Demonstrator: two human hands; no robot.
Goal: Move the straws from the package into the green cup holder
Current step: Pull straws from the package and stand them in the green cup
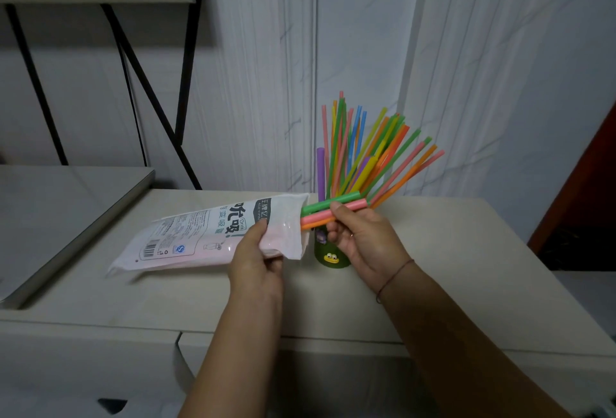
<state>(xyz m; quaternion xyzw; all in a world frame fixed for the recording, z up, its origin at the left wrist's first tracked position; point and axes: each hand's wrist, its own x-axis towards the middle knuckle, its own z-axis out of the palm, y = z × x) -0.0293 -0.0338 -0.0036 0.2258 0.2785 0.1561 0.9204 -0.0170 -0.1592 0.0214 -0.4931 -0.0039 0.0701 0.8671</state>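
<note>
At centre frame, our left hand (pixel 256 261) grips the open end of a white and pink plastic package (pixel 206 237) (black characters and a barcode on its face), which slants toward the lower left over the pale table (pixel 466 251). Our right hand (pixel 363 234) pinches a few straws (pixel 320 211), green, pink and orange, jutting from its mouth. Just behind, the green cup holder (pixel 328 257), with its yellow frog sticker, bristles with standing straws (pixel 366 151) fanned rightward.
</note>
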